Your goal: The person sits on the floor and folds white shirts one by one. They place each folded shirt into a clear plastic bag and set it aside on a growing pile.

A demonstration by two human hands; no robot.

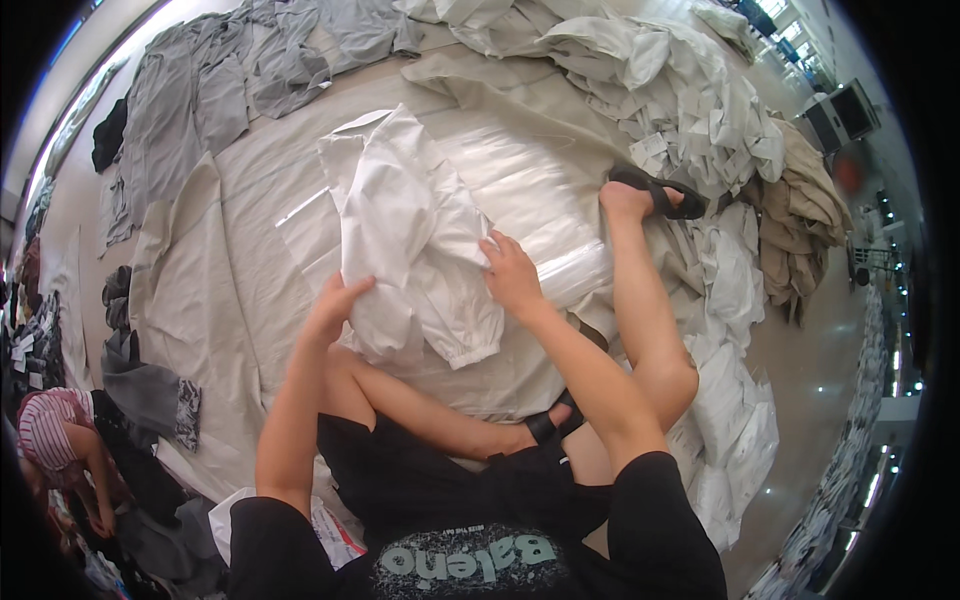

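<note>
Both hands grip white garment point(410, 240), L hand point(335, 305), R hand point(510, 272), bare sheet point(250, 260) left

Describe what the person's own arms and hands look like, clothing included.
Both forearms are bare, with short black sleeves ending above the elbows. The left hand and right hand wear no gloves; no rings, watch or bracelets are visible. The sleeves belong to a black T-shirt with pale printed lettering.

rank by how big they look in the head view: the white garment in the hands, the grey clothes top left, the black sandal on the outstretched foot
1. Grey clothes: the widest spread, though far off near the bent rim, so unsure against the next.
2. White garment: held by the left hand and right hand, nearer the camera.
3. Black sandal: clearly smallest.
</note>
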